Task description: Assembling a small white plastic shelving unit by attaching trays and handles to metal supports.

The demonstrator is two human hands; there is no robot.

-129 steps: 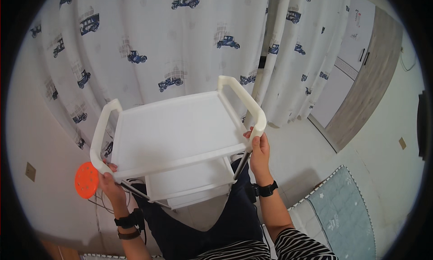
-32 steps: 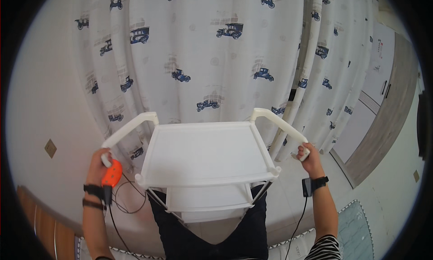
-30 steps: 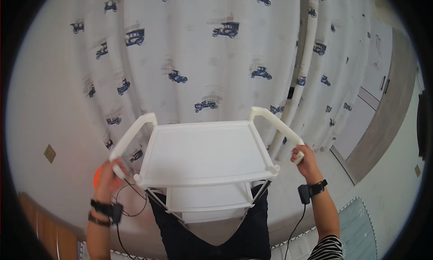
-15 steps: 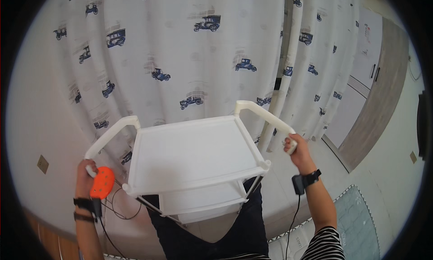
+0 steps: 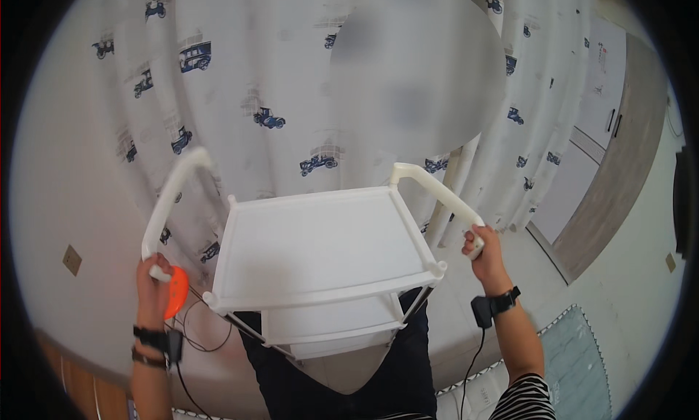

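My left hand [image 5: 153,282] is clamped around the lower end of the left handle [image 5: 163,201], a bent cream bar whose upper end hangs in the air, apart from the rear left corner of the white trolley [image 5: 328,298]. My right hand [image 5: 486,251] grips the lower end of the right handle [image 5: 443,196]; its upper end meets the trolley's rear right corner, while the end I hold is swung out from the front right corner. The trolley is right in front of me, between my legs in dark trousers [image 5: 273,373], its lower shelf [image 5: 328,319] showing beneath the top one. An orange perforated disc [image 5: 178,294] shows just beside my left hand. Beyond the trolley hangs a white curtain [image 5: 291,63] printed with blue vintage cars.
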